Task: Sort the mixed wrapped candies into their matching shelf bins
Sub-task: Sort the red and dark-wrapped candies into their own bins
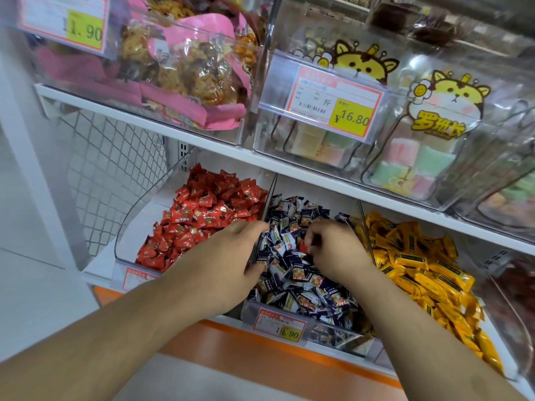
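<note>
On the lower white shelf (202,324) stand three clear plastic bins side by side. The left clear plastic bin (130,227) is heaped with red wrapped candies (202,209); the middle clear plastic bin (341,334) holds navy-and-white wrapped candies (301,282); the right clear plastic bin (498,308) is piled with yellow wrapped candies (411,261).

Both hands reach into the middle bin. The left hand (228,264) lies over the clear divider between the red and the navy bins, palm down; its fingers (254,227) curl down into the navy candies at the bin's left edge and the thumb presses into the pile nearer the front. Whether it actually holds a candy cannot be told, since the fingertips are buried. The right hand (333,250) is at the far right part of the same pile, its fingers (312,235) bent together and pinching a small red-orange wrapped candy (302,246) that sits among the navy ones.

A red-bordered price tag with a yellow panel (279,324) hangs on the middle bin's near wall. On the upper white shelf (179,134), a clear bin of pink-wrapped snack packs (185,70) stands at left and a clear bin of pastel sweets in yellow cat-printed bags (419,134) at right.
</note>
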